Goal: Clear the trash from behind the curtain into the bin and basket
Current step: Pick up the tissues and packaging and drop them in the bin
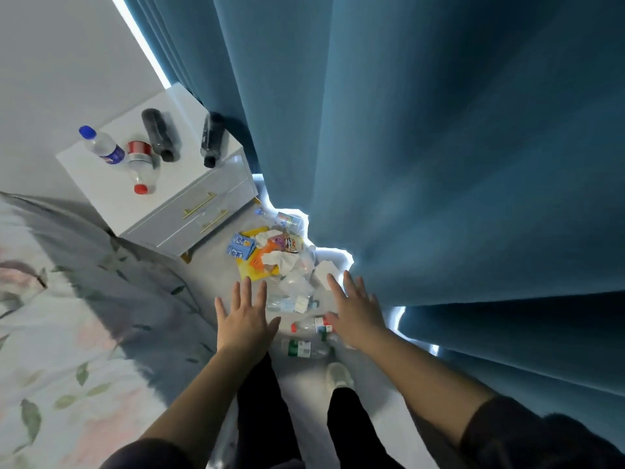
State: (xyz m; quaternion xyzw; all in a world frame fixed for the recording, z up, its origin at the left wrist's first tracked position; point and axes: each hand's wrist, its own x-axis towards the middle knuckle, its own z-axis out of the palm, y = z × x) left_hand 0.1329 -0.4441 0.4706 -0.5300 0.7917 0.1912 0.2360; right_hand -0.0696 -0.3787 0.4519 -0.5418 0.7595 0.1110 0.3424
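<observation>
A heap of trash [282, 262] lies on the pale floor at the foot of the blue curtain [439, 164]: clear plastic bottles, a blue snack packet [239, 248], yellow and orange wrappers, crumpled tissue. A bottle with a red cap [309, 325] and one with a green label [302, 348] lie nearest my feet. My left hand [245, 321] hovers above the floor left of the heap, fingers spread, holding nothing. My right hand [355, 309] is stretched out flat beside the curtain's hem, empty. No bin or basket is in view.
A white nightstand [203, 204] with gold handles stands at the left, carrying several bottles, some upright and some lying. A bed with floral bedding [67, 316] fills the lower left. My legs and one shoe [339, 374] stand in the narrow floor strip.
</observation>
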